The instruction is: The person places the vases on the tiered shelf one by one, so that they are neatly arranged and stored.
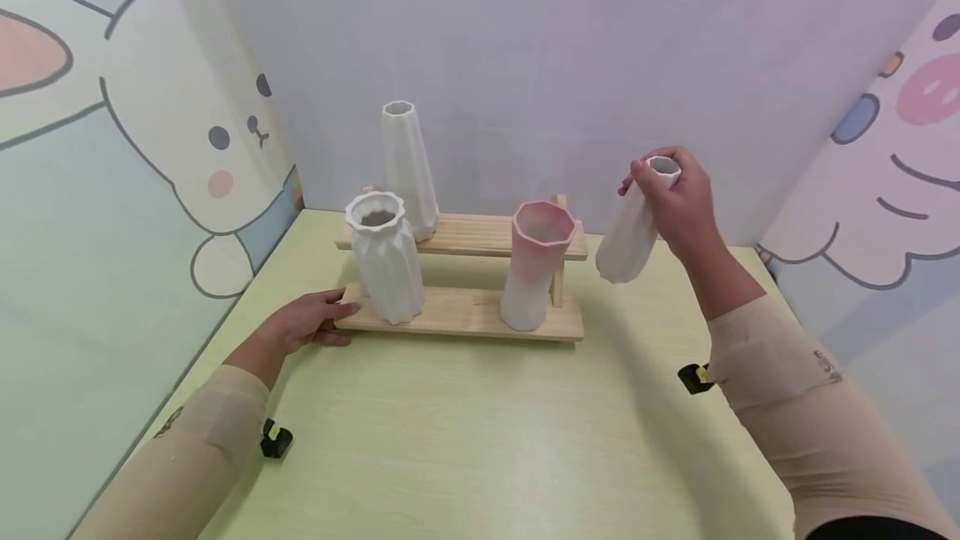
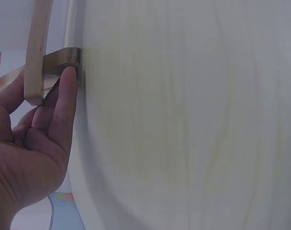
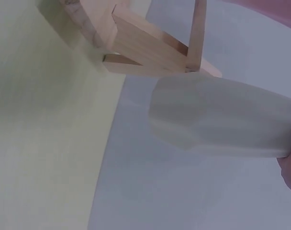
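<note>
Up in the air right of the two-tier wooden shelf [image 1: 465, 322], my right hand [image 1: 678, 198] grips a white faceted vase [image 1: 628, 236] near its mouth. The vase tilts, its base toward the shelf; the right wrist view shows the vase's lower body [image 3: 207, 115] beside the shelf's side frame [image 3: 150, 45]. My left hand [image 1: 311, 322] pinches the left end of the lower board, thumb above and fingers beneath. In the left wrist view that hand [image 2: 35, 139] is around the board's end [image 2: 35, 62].
On the lower board stand a white ribbed vase [image 1: 388, 269] at left and a pink-and-white vase [image 1: 528, 282] at right. A tall white vase [image 1: 408, 173] stands on the upper board's left end. Behind the table [image 1: 465, 432] rises a plain wall [image 1: 510, 65], with cartoon-printed panels at both sides.
</note>
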Motion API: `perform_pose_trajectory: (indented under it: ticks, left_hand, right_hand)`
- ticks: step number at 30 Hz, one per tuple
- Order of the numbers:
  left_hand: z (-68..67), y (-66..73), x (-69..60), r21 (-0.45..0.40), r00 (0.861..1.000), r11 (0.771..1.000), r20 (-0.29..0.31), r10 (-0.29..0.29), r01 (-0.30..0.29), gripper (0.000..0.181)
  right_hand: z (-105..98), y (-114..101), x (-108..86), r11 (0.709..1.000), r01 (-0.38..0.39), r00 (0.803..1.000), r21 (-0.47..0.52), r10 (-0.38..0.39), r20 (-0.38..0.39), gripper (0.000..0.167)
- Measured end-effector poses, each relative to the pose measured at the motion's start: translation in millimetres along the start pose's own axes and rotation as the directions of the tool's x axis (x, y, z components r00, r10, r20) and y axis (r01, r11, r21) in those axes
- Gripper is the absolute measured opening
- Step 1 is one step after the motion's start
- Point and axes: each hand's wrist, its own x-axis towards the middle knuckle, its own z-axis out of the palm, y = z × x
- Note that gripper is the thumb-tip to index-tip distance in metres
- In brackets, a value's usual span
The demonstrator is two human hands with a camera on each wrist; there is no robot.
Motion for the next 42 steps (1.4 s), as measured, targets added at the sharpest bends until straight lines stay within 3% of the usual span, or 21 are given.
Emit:
perform_pose_trajectory:
  ticks: [22,42]
  left_hand:
    - [0.6,-0.3,0.3,-0.008,1.0,1.0,-0.002,0.007,-0.007,0.092]
    - [2.3,-1.3,0.0,-0.033,1.0,0.999,-0.013,0.013,-0.014,0.089]
  right_hand:
    - [7.5,-51.0,37.5,0.998,-0.029,0.999,0.049,0.028,0.022,0.031]
    - [54.8,-73.7,56.3,0.987,-0.015,0.997,0.158,0.002,0.081,0.033]
